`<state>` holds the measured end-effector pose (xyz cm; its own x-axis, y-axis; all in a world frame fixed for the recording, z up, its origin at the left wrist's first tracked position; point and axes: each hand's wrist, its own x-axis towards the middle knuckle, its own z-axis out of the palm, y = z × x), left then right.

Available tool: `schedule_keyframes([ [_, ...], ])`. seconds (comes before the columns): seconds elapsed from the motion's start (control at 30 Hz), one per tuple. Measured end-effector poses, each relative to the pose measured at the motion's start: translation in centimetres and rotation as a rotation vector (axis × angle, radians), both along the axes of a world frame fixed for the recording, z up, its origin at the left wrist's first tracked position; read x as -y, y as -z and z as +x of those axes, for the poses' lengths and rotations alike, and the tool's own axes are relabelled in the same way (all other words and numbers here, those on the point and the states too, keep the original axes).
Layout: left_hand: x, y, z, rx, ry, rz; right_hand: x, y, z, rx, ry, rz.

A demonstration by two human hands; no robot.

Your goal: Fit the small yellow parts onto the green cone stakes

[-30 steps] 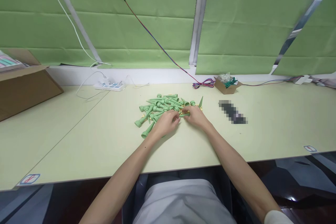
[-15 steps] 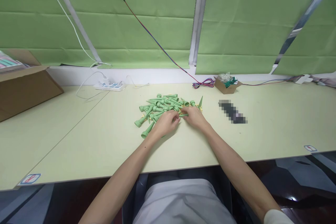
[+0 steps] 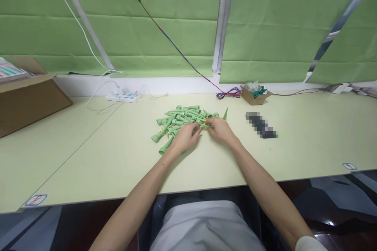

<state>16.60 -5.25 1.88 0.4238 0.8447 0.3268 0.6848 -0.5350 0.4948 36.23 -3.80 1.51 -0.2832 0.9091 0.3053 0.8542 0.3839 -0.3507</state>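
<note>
A pile of green plastic spikes (image 3: 179, 117) with wide round ends lies on the pale table, with small yellow pieces (image 3: 222, 119) among them. My left hand (image 3: 188, 135) is at the front of the pile, its fingers curled and closed; what they pinch, if anything, is too small to tell. Close on its right, my right hand (image 3: 219, 128) has its fingers closed on a green spike (image 3: 209, 126) that lies nearly level, pointing toward my left hand. Another spike (image 3: 225, 113) stands tilted behind my right hand.
An open cardboard box (image 3: 32, 102) is at the far left. Along the wall are a white power strip (image 3: 123, 96), coiled wires (image 3: 229, 93) and a small carton (image 3: 255, 96). A blurred dark object (image 3: 260, 125) lies right of the pile.
My right hand has shifted slightly right and up, with the green spike in its fingers. My left hand has barely moved. Some yellow pieces now show between the hands.
</note>
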Motion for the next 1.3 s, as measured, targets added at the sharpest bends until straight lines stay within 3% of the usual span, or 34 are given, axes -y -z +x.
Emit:
schedule_keyframes([
  [0.17,0.1,-0.3,0.1,0.041,-0.043,-0.015,-0.5,0.2,0.0,-0.165,-0.034,0.076],
  [0.27,0.1,-0.6,0.2,0.102,-0.070,-0.051,-0.6,0.1,-0.3,-0.394,-0.050,0.109],
  [0.47,0.3,-1.2,0.2,0.249,-0.060,-0.170,-0.1,-0.3,-1.3,-0.851,-0.046,-0.034],
  [0.63,0.3,-1.3,0.2,0.292,0.018,-0.237,0.2,-0.4,-1.6,-0.967,-0.096,-0.133],
  [0.8,0.1,-1.1,0.3,0.400,-0.023,-0.300,0.4,-0.7,-1.8,-1.054,-0.116,-0.202],
  [1.0,0.2,-1.1,0.1,0.476,-0.009,-0.427,0.5,-0.6,-2.0,-1.002,-0.142,-0.282],
  [1.13,0.3,-1.4,-0.2,0.339,-0.015,-0.437,-0.1,0.2,-1.6,-0.847,-0.108,-0.256],
  [1.3,0.6,-1.6,-0.3,0.086,-0.032,-0.371,-0.9,0.9,-1.0,-0.593,-0.023,-0.078],
])
